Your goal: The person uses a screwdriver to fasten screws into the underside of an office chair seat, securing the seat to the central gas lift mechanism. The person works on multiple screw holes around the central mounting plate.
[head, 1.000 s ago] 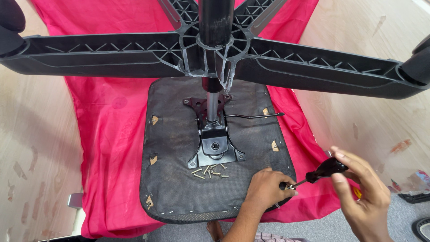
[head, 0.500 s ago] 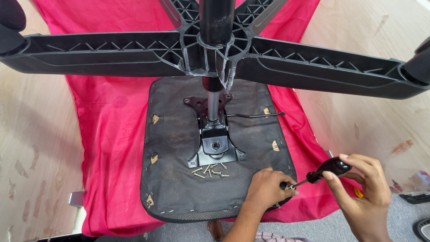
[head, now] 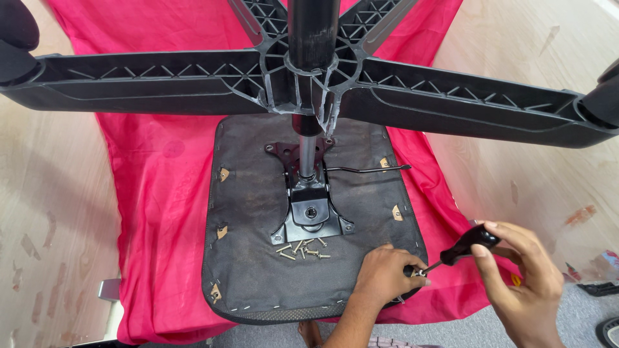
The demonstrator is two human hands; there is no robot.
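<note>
You are driving a screw at the seat underside's (head: 258,258) near right corner: right hand (head: 519,283) grips the screwdriver (head: 461,247), left hand (head: 383,277) fingers pinch its tip. Next calls for steady turning.

The black star-shaped chair base (head: 309,84) is spanning the upper view, blocking approach from above and behind. The central column (head: 307,151) and the metal mounting plate (head: 311,216) are occupying the seat underside (head: 251,193) at its middle, with a thin lever (head: 367,170) projecting rightward. Loose screws (head: 302,249) are lying just before the plate. Bare fabric is remaining open along the left and near edges.
</note>
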